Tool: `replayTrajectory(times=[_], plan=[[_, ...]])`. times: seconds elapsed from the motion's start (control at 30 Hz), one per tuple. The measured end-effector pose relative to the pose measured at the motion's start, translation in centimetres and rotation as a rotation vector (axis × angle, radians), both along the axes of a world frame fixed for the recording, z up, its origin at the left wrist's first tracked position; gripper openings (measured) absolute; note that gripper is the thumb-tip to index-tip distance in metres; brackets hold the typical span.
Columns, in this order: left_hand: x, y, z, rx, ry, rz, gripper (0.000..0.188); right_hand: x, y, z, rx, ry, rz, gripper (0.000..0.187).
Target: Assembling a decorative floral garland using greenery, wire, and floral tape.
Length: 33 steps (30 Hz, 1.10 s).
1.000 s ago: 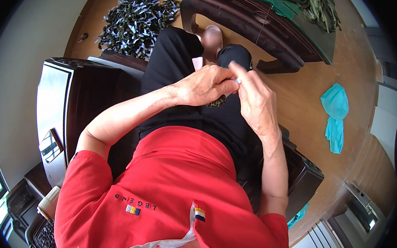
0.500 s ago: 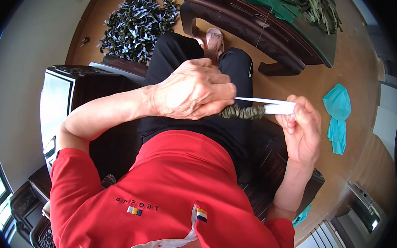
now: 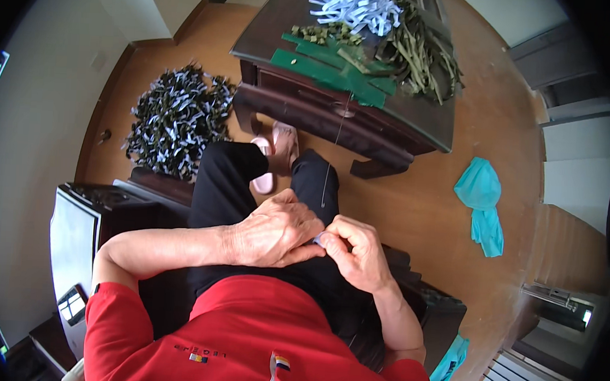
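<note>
My left hand (image 3: 274,232) and my right hand (image 3: 358,255) meet over my lap, fingertips close together. Both are closed, pinching a white elastic band (image 3: 319,239), of which only a small pale bit shows between the fingers. The rest of the band, and the dark green gathered fabric seen on it earlier, are hidden by my hands. Beyond them a thin line (image 3: 339,130) hangs from the table edge down to my knee, with a small tip at its lower end.
Ahead stands a dark wooden table (image 3: 431,128) bearing green strips (image 3: 319,69), a pile of white bands (image 3: 358,9) and olive fabric strips (image 3: 425,58). A heap of dark green and white pieces (image 3: 180,120) lies on the floor at left. A turquoise bag (image 3: 482,201) lies at right.
My hands have come together from apart; the white band stretched between them is now mostly hidden, as is the gathered fabric. The view has shifted, showing more of the table top.
</note>
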State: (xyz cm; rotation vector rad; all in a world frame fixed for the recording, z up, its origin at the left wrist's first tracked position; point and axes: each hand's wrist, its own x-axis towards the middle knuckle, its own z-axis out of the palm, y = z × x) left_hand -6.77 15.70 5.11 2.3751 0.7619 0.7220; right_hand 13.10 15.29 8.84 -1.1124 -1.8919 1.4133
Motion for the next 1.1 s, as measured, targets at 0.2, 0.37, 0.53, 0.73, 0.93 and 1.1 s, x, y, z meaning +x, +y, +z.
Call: replayTrajectory(times=[0.2, 0.37, 0.53, 0.73, 0.93, 1.1], plan=[[-1.8, 2.6, 0.9, 0.061, 0.14, 0.006, 0.02, 0.5, 2.2, 1.2, -0.186, 0.181, 0.047, 0.011], [-3.9, 5.6, 0.9, 0.403, 0.088, 0.141, 0.016, 0.9, 5.6, 1.7, -0.463, 0.479, -0.169, 0.012], [-7.8, 11.1, -1.2, 0.415, 0.213, 0.221, 0.012, -2.9, 13.9, -2.0, -0.085, -0.018, 0.339, 0.008], [-23.9, 18.6, -8.9, 0.347, 0.719, 0.726, 0.012, -3.2, 28.7, -6.4, 0.717, -0.421, -0.357, 0.006], [-23.1, 21.1, -7.4, 0.62, 0.567, 0.958, 0.041, -3.9, 32.0, -9.9, 0.762, -0.843, -0.371, 0.016], [-13.5, 19.6, -3.2, 0.348, 0.215, 0.563, 0.035, -4.1, 30.5, -10.5, 0.893, -0.669, -0.485, 0.015]])
